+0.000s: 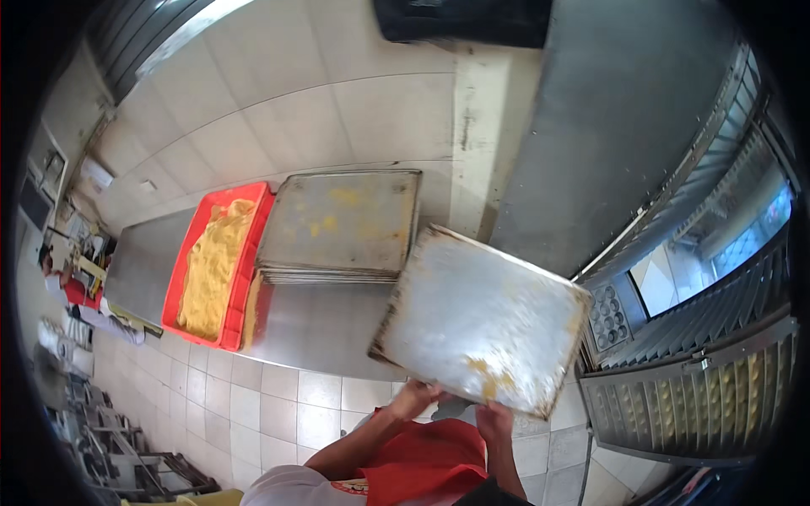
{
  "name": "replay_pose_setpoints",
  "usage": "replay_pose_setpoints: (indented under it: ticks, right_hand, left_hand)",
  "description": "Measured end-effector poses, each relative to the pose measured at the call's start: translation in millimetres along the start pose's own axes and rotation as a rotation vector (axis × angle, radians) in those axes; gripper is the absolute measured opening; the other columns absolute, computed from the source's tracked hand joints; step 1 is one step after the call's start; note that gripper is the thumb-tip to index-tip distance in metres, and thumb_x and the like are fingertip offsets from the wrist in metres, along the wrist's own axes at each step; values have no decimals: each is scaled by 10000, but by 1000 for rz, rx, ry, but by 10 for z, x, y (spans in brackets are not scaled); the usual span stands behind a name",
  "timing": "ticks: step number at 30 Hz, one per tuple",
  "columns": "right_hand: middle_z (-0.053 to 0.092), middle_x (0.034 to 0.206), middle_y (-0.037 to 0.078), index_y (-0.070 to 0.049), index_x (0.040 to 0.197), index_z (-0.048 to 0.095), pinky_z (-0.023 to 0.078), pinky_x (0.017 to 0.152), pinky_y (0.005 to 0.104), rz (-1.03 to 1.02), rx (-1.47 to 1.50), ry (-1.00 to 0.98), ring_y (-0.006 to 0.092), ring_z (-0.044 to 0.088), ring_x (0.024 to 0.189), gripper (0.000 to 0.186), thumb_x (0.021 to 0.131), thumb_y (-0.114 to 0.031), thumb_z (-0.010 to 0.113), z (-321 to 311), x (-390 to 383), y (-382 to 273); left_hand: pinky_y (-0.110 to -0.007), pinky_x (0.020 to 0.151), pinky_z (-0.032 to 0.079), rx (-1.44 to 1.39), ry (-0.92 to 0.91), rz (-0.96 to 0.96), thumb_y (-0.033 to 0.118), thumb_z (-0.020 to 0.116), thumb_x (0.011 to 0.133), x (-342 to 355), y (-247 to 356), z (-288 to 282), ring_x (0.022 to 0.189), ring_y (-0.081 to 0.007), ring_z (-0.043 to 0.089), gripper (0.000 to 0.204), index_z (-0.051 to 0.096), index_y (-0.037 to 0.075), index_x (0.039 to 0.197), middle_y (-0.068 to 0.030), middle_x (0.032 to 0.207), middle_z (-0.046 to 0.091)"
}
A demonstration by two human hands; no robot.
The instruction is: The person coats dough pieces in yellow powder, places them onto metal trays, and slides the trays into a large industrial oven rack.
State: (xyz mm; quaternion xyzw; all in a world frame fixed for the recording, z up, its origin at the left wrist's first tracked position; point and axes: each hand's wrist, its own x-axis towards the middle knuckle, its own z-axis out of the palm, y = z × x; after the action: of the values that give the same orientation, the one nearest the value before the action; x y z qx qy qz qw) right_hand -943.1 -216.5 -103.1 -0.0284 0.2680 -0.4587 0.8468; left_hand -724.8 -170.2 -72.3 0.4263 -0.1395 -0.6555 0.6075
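Note:
A worn metal baking tray is held up in front of me, tilted, with dark browned edges and a yellow smear near its close edge. My left hand grips that near edge toward its left end. Further right along the same edge, my right hand is closed on the tray as well. Both thumbs and fingers are partly hidden by the tray's rim. Just left of it, a stack of similar baking trays lies on the steel table, its top one marked with yellow residue.
A red crate of yellow dough or crumb mixture stands on the steel table, left of the stack. At right is a metal rack with rows of small yellow pieces, beside a tall steel panel. Another person works at far left.

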Motion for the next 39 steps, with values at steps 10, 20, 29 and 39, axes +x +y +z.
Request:
replay_pose_setpoints:
  ticks: [10,20,29,39]
  right_hand:
    - [596,1241,69,-92,1272,527,490,849,369,231,-414,-391,206,597,1010,391,891,-90,613,2001,1189,813]
    - [653,1036,96,-88,1201,535,505,717,311,-37,163,457,193,608,807,375,857,-188,645,-1432,1848,-1315]
    - [633,898,57,-75,985,568,534,659,341,-403,541,883,192,595,759,179,925,-204,459,-5036,3397,-3770]
    - [535,748,15,-97,906,523,445,649,334,-401,729,902,186,550,690,310,867,-375,654,-5666,4738,-5171]
  left_hand:
    - [-337,741,523,377,206,359,182,611,911,861,2322,-2081,787,-182,607,154,640,33,938,-66,905,650]
    - [-260,539,478,1228,-59,-185,105,647,856,1216,928,215,657,-100,613,348,580,22,1186,-66,777,657]
    - [-329,736,541,1408,-272,-780,250,709,841,2230,-1446,1179,886,-203,669,517,528,34,1275,-122,1028,683]
    - [-334,690,514,1371,68,-734,213,636,879,2523,-1812,722,842,-167,600,422,538,81,1267,-78,964,651]
